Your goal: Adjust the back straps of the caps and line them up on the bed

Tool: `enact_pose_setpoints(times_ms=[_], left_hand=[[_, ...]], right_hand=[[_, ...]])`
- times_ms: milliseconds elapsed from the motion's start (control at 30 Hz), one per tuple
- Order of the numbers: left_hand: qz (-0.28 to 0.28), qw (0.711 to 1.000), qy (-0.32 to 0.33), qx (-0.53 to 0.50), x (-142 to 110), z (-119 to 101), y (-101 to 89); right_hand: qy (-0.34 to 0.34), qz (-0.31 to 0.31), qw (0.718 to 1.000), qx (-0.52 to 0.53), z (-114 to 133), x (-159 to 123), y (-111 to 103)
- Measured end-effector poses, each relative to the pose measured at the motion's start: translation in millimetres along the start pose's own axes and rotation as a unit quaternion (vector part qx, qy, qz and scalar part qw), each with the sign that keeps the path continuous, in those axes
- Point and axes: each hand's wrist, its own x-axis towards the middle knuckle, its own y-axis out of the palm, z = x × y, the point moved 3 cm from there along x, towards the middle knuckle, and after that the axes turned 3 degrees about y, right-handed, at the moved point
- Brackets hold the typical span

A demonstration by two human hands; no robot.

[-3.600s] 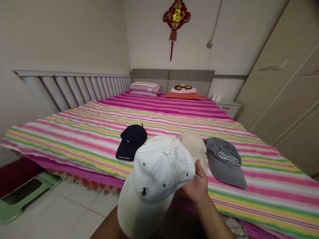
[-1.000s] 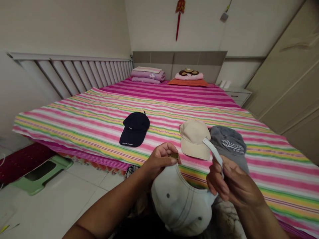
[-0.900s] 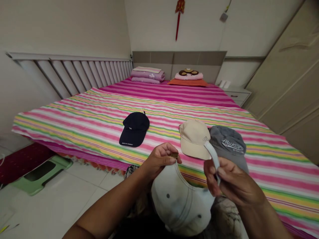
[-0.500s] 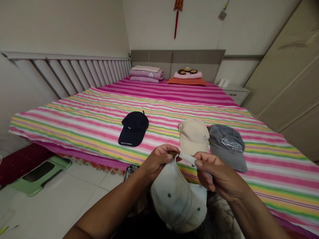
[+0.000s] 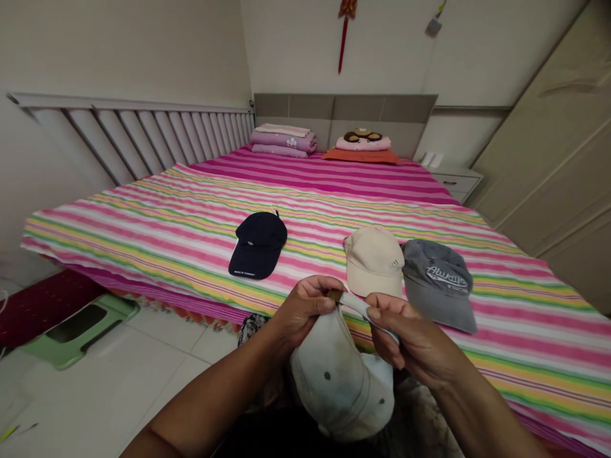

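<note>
A pale, light-blue baseball cap [image 5: 338, 375] hangs below my hands, its back strap [image 5: 358, 305] stretched between them. My left hand [image 5: 310, 308] is closed on the buckle end, pinching a small brass-coloured buckle [image 5: 336, 296] between thumb and fingers. With thumb and forefinger, my right hand [image 5: 401, 331] grips the strap; its left end meets the buckle. Whether the strap tip passes through the buckle is too small to tell. Beyond my hands on the bed lie a beige cap [image 5: 375, 257], a grey cap [image 5: 439, 280] with white lettering, and a navy cap [image 5: 260, 242] to the left.
A striped sheet covers the bed [image 5: 167, 222]. Folded purple bedding [image 5: 284, 141] and a pink-and-orange pile [image 5: 363, 149] rest by the headboard [image 5: 305, 114]. A green stool [image 5: 83, 327] stands on the tiled floor at left. A white nightstand [image 5: 453, 181] is beyond the bed's right side.
The strap end has shifted left to the buckle, which now shows more clearly at my left fingertips. The view has moved slightly; both hands keep their grip on the cap.
</note>
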Motion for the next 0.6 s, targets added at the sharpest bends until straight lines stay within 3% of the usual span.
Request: enact_pose_setpoints(times_ms=[333,600], left_hand=[[0.011,0.996,0.063,0.064,-5,-4,2.9],[0.046,0.984,0.117,0.123,-6,-9,4.7]], right_hand=[[0.000,-0.042,0.988,-0.146,13,4,-1],[0.002,-0.038,0.991,-0.125,9,5,2]])
